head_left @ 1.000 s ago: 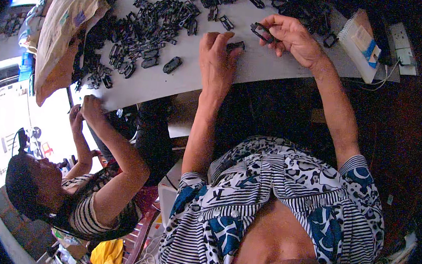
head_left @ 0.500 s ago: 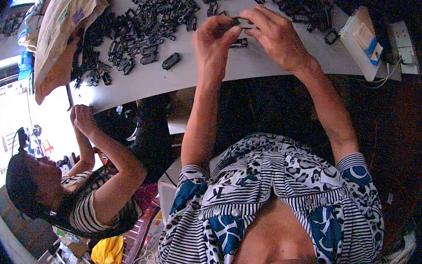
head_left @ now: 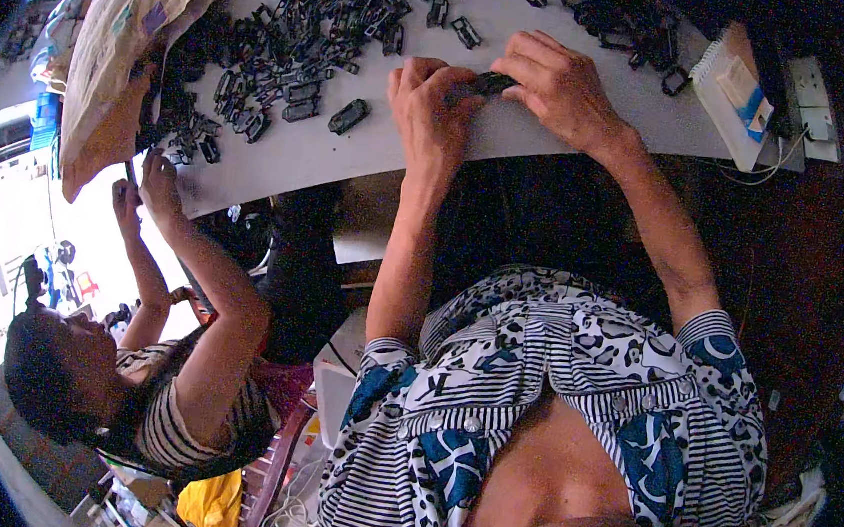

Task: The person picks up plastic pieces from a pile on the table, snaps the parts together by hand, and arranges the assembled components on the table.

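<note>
Between my two hands is a small black plastic frame [head_left: 493, 83], gripped at both ends above the front part of the white table [head_left: 350, 172]. My left hand [head_left: 433, 109] is closed on its left end, the fingertips curled in. Thumb and fingers of my right hand [head_left: 558, 90] pinch the other end. Part of the piece is hidden by my fingers. A similar loose frame [head_left: 466, 33] lies just beyond my hands, and another one [head_left: 348, 117] lies to the left of my left hand.
A large heap of black frames [head_left: 311, 43] covers the table's left; a smaller heap [head_left: 623, 25] lies far right. A spiral notebook [head_left: 723, 94] stands beside a white socket block [head_left: 813, 102] with a cable. At left, a co-worker [head_left: 184, 343] reaches toward a big plastic bag [head_left: 125, 47].
Both my hands have come slightly nearer, and the held piece now sits lower and more enclosed by my fingers. The co-worker's hands have moved up toward the table edge.
</note>
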### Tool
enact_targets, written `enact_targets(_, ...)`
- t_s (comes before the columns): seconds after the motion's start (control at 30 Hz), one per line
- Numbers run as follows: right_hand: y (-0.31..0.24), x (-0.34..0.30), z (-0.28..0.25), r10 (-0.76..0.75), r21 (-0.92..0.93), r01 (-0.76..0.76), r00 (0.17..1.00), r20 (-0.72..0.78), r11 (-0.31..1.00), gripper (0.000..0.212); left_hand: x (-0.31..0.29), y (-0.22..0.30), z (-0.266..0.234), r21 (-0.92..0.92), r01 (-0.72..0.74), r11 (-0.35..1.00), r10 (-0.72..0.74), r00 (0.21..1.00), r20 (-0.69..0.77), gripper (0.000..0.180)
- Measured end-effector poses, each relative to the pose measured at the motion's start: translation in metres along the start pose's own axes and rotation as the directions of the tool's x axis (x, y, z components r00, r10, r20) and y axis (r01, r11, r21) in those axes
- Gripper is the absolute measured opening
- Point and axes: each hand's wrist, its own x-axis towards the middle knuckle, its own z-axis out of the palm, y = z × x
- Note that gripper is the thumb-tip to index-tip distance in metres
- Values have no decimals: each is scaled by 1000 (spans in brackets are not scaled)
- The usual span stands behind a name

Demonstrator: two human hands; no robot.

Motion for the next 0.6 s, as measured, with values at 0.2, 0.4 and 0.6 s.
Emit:
enact_targets(0.2,1,-2,3,-139,-105,138,990,-6,985,33,-2,4,-3,1,-16,1000,16,1000,14,31)
enact_targets(0.4,6,-8,10,-199,-60,194,977,-79,979,31,-4,5,-2,-4,-55,998,55,998,41,30)
enact_targets(0.6,3,0,-21,-149,-78,151,988,32,985,26,3,13,-20,8,-55,998,54,994,99,34)
